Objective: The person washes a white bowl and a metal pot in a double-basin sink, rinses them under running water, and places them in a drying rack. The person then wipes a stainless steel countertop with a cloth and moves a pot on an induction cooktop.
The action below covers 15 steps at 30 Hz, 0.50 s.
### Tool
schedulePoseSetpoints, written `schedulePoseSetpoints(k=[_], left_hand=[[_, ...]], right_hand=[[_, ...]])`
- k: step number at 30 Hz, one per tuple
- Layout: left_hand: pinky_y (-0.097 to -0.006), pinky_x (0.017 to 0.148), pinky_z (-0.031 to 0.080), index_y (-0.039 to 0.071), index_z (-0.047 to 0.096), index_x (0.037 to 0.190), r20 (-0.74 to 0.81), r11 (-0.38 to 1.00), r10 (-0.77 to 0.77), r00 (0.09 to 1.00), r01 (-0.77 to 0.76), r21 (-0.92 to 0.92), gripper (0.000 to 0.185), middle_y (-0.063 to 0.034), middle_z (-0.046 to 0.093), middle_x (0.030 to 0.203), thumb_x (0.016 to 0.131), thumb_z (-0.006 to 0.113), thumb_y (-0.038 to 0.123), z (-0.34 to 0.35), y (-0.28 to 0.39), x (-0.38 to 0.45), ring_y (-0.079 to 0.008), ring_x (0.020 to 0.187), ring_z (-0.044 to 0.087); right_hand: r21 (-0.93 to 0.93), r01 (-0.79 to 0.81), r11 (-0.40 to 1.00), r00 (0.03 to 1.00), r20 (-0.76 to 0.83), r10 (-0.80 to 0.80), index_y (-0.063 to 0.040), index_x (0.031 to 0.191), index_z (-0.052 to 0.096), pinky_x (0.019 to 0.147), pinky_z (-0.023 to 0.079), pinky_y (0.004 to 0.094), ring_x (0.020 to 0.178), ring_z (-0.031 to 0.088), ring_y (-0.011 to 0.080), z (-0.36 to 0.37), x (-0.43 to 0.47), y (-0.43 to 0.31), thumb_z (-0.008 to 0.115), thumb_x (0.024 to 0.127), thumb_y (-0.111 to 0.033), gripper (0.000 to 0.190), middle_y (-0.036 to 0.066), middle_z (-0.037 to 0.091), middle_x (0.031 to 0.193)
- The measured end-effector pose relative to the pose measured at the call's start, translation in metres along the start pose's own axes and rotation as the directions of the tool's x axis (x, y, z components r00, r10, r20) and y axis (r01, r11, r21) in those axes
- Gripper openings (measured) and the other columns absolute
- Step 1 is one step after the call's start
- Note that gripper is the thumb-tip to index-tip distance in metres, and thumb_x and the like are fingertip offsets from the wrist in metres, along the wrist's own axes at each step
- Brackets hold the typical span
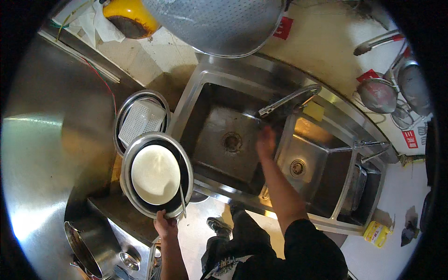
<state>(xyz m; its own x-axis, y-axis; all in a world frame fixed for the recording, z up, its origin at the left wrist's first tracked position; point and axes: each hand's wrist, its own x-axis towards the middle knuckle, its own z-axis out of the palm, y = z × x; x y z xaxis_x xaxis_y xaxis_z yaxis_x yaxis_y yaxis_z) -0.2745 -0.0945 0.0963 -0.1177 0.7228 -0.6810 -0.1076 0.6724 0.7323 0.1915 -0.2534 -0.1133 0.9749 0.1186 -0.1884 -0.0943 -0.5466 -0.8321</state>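
Note:
My left hand (166, 224) grips the near rim of a round metal basin (127, 190) at the left of the sinks. Inside the basin sits a round white dish (155, 175), and a thin handle of some utensil (183, 201) leans out over the rim at its right. My right hand (266, 141), blurred, is above the right side of the large left sink bowl (215, 140), just below the spout of a faucet (288, 99). I see nothing held in it, but its fingers are not clear.
A second metal basin (119, 122) holds a white perforated plastic basket (141, 120). A big perforated metal colander (217, 28) hangs above the sink. Two more sink bowls lie right, with a yellow sponge (314, 111) behind. Strainers (378, 94) hang at right; a steel pot (94, 245) stands lower left.

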Motion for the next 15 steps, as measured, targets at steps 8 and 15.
schedulePoseSetpoints(k=[8, 15], left_hand=[[-0.0342, 0.057, 0.051, 0.010, 0.059, 0.082, 0.002, 0.997, 0.060, 0.998, -0.060, -0.038, 0.009, -0.0027, 0.060, 0.080, 0.086, 0.067, 0.011, -0.045, -0.005, 0.003, -0.0189, 0.069, 0.064], [-0.0462, 0.078, 0.065, 0.002, 0.065, 0.108, 0.023, 0.941, 0.288, 0.957, -0.287, 0.180, 0.020, -0.0099, 0.067, 0.097, 0.088, 0.061, 0.004, -0.077, -0.020, -0.001, -0.0271, 0.086, 0.072]], right_hand=[[-0.764, 0.097, 0.638, 0.848, 0.398, 0.348, -0.009, 0.159, 0.043, 0.113, 0.047, 0.0528, 0.130, 0.062, 0.0349, 0.121, -0.049, 0.092, 0.064, 0.104, -0.037, 0.065, 0.018, 0.053, 0.155], [-0.458, -0.151, 0.876, 0.962, 0.137, 0.237, -0.008, 0.152, 0.051, 0.113, 0.045, 0.0562, 0.131, 0.060, 0.0380, 0.163, -0.021, 0.082, 0.067, 0.100, -0.035, 0.060, 0.020, 0.057, 0.150]])
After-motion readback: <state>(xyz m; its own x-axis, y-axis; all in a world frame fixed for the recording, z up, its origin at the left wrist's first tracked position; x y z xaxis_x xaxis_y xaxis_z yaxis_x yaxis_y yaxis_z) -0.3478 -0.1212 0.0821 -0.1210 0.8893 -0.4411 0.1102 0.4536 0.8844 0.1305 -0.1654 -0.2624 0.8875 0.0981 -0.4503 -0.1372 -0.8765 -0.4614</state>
